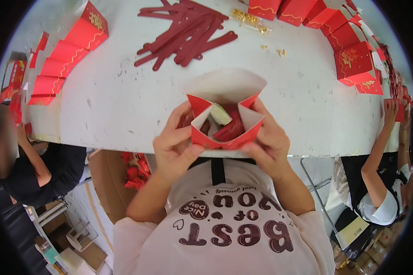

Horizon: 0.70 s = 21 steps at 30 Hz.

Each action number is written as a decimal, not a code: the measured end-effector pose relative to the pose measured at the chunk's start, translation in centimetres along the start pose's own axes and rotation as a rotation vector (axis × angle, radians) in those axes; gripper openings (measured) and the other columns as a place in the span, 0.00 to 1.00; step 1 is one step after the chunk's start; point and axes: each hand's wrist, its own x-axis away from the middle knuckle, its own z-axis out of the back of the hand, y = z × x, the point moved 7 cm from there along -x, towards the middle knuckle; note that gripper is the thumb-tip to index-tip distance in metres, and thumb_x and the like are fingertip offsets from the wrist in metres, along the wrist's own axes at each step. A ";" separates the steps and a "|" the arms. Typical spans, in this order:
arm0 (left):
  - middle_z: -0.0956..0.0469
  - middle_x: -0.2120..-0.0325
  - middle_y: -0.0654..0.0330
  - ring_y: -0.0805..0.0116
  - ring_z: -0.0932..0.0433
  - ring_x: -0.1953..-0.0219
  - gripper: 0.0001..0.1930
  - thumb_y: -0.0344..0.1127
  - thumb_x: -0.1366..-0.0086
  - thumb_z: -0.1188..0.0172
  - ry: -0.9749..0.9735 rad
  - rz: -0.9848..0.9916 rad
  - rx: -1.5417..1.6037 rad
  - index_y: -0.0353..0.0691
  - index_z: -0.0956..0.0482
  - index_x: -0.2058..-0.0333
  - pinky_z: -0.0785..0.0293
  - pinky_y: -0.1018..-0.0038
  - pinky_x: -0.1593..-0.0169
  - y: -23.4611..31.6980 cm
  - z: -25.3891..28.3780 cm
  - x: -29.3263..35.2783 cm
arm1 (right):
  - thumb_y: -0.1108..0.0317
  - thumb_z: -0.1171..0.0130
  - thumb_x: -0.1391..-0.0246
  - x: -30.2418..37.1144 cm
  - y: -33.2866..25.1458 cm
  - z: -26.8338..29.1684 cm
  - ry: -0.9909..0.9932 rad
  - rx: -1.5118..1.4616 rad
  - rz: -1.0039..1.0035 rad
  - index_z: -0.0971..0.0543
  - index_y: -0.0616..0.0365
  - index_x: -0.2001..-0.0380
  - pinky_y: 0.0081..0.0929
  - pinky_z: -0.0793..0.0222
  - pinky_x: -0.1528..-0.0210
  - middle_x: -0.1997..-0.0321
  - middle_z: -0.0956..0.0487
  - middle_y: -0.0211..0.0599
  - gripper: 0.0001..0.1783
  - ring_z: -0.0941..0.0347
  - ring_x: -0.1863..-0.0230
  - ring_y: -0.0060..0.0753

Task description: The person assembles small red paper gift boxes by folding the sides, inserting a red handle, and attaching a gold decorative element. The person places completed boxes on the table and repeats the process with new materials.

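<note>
Between my two hands is a red paper gift box (225, 143), white inside, with its top open toward me. My left hand (175, 137) is closed round its left side, thumb on the near wall. On the right side my right hand (270, 140) grips it the same way. Small wrapped items lie inside: a pale green-and-white packet (220, 114) and a red packet (230, 130). The box's far flap (227, 82) stands up, showing its white inner face. Beyond it lies a loose pile of dark red strap strips (183, 34) with holes at their ends.
A clear bag of gold fasteners (250, 20) lies at the far side, with a few loose gold fasteners (280, 52) nearby. Red boxes stand in rows at left (62, 59) and right (351, 57). Other people work at both sides. A cardboard carton (106, 183) stands below the table edge.
</note>
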 end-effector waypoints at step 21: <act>0.40 0.42 0.58 0.63 0.37 0.42 0.41 0.70 0.40 0.61 0.278 0.126 0.081 0.43 0.47 0.39 0.37 0.63 0.43 -0.3 0.7 3.3 | 0.68 0.38 0.54 -1.4 -4.2 -2.6 0.189 -0.082 0.288 0.25 0.71 0.55 0.39 0.35 0.49 0.43 0.38 0.71 0.23 0.34 0.48 0.59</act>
